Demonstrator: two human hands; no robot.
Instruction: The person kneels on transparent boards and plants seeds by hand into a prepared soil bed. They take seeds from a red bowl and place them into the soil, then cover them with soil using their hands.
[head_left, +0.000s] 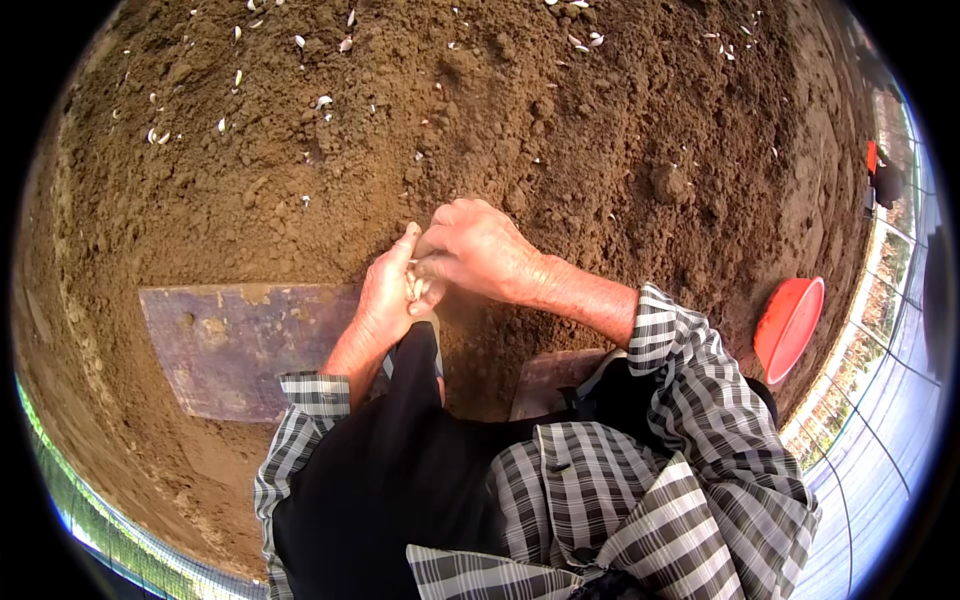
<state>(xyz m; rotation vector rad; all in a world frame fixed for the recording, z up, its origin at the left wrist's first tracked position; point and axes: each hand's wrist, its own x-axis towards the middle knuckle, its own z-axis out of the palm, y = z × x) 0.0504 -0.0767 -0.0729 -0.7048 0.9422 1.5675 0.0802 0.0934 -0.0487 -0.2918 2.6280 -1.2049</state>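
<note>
Several pale garlic cloves (417, 286) lie in the cupped palm of my left hand (386, 289), its fingers curled around them and its thumb pointing up. My right hand (480, 251) reaches across from the right, its bent fingertips touching the left hand by the cloves. Whether those fingertips pinch a clove is hidden behind the knuckles. Under both hands is loose brown soil (480, 169). Beyond them, more cloves are scattered on the soil, such as a clove (324, 101) and a pair of cloves (158, 136).
A worn flat board (225, 352) lies on the soil at my left, and another board (551, 379) is partly under my right leg. To the right stands a red plastic basin (787, 330). Netting or mesh (892, 360) borders the ground at the far right.
</note>
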